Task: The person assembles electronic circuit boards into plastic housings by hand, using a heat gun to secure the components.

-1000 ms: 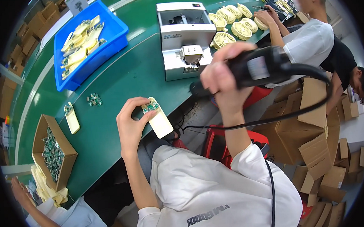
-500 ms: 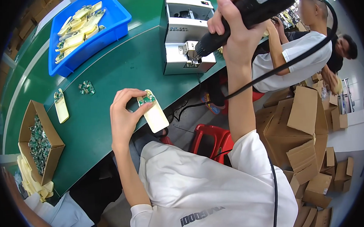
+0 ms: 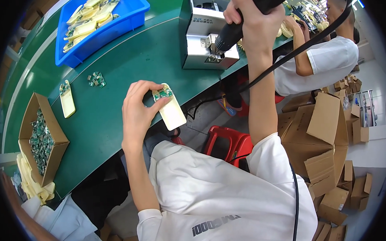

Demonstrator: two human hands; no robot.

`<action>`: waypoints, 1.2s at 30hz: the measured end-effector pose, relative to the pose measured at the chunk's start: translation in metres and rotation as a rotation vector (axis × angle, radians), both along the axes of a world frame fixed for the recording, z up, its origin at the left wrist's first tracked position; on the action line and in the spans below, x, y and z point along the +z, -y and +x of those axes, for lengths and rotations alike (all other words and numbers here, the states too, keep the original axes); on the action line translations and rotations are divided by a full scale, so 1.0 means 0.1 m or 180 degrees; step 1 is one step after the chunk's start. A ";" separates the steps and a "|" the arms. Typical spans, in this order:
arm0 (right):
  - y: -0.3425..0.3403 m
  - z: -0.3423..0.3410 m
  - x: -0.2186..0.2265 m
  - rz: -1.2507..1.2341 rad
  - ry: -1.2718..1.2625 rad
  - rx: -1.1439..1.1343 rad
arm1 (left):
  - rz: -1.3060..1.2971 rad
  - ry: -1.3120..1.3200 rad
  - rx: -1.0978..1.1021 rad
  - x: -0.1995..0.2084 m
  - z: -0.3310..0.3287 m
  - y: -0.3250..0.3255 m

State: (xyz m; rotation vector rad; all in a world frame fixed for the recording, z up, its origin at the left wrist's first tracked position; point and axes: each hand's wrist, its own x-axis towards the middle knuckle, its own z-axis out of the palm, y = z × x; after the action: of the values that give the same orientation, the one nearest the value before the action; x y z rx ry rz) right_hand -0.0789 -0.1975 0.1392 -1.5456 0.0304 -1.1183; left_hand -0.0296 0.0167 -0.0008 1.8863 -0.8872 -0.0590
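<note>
Black driver [image 3: 230, 36] now at machine [image 3: 202, 27]

On the table [image 3: 117, 70], left of the machine [image 3: 193, 32], a bin [image 3: 126, 22] holds casings [image 3: 85, 28] — further left, a box [image 3: 59, 154] holds circuit boards [image 3: 40, 142].

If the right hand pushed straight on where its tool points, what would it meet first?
Probably the silver machine: the black tool overlaps its front in view, but depth is unclear.
</note>
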 end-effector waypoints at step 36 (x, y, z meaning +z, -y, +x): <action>-0.85 0.14 -0.58 -0.0247 -0.0009 0.1252 | 0.0171 0.0228 0.0022 0.02 0.01 -0.04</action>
State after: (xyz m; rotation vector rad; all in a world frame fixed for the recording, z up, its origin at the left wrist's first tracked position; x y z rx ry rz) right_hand -0.0647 -0.1125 0.0809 -1.5385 -0.3063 -0.8117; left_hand -0.0290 0.0209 0.0011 1.9518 -0.9358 -0.0112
